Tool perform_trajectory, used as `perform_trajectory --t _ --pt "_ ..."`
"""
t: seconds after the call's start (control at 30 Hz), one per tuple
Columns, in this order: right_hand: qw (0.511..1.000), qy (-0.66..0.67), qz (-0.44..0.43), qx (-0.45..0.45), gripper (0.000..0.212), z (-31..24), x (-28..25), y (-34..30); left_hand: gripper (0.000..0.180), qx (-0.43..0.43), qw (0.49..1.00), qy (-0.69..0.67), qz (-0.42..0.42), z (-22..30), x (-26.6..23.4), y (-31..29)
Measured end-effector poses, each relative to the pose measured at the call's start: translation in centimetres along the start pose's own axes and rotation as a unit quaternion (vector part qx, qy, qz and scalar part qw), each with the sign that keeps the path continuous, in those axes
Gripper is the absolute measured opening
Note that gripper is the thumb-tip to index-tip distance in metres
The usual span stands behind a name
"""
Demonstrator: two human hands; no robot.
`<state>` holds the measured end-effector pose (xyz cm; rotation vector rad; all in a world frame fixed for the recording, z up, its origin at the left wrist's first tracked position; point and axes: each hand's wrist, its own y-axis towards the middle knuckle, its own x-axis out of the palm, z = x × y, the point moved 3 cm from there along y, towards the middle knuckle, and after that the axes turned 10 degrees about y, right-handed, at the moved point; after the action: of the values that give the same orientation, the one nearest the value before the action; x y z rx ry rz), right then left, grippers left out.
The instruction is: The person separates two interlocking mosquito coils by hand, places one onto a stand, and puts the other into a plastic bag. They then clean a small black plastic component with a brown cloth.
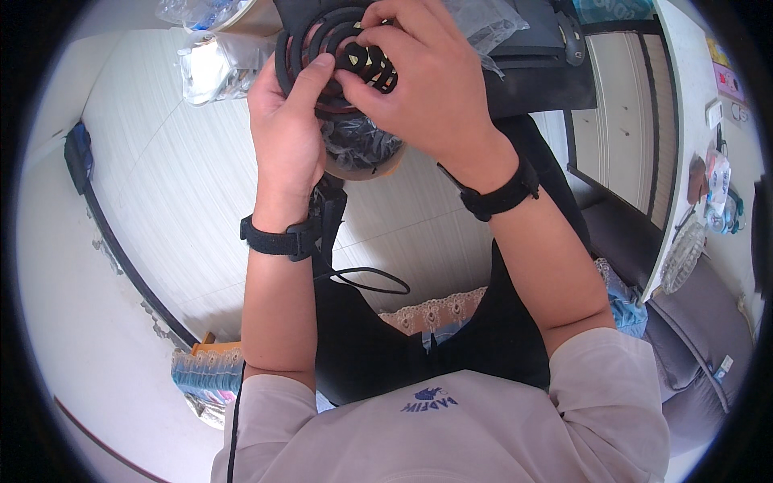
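Note:
A round black object made of concentric rings (pixel 299 42), with reddish tones between the rings, is held at the top of the view. My left hand (pixel 288 117) grips its left and lower side, the thumb lying across the rings. My right hand (pixel 431 84) has its thumb and fingers closed around a small black slotted piece with pale yellow gaps (pixel 378 68), at the right side of the rings. Whether this piece is joined to the rings I cannot tell. Below them sits a round tan container (pixel 362 172) with crumpled black plastic (pixel 358 143) inside.
Clear plastic bags (pixel 211 68) stand at the upper left. Behind my right hand lie a black case (pixel 531 48) and clear wrapping (pixel 491 28). A black cord loop (pixel 378 274) hangs over my lap. A white table (pixel 668 201) and a grey sofa (pixel 684 338) are at the right.

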<state>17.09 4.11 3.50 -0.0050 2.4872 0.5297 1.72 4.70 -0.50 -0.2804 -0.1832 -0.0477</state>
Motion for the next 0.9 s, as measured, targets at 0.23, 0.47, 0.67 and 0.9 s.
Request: perform_trajectory --t 0.23,0.47,0.67,0.9 --pt "0.999 0.011 0.018 -0.035 0.026 0.71 0.47 -0.35 0.023 0.013 1.0 -0.002 0.007 -0.15 -0.01 0.05" --pt "1.0 0.005 0.02 -0.02 0.025 0.17 0.2 -0.19 0.024 0.023 1.0 0.002 0.014 -0.19 0.06 0.04" --pt "0.999 0.004 0.025 -0.021 0.024 0.04 0.24 -0.14 0.026 0.027 0.999 -0.001 0.02 -0.21 0.14 0.15" --pt "0.998 0.009 0.027 -0.05 0.024 0.29 0.31 -0.21 0.027 0.016 1.0 -0.006 0.013 -0.18 0.1 0.14"
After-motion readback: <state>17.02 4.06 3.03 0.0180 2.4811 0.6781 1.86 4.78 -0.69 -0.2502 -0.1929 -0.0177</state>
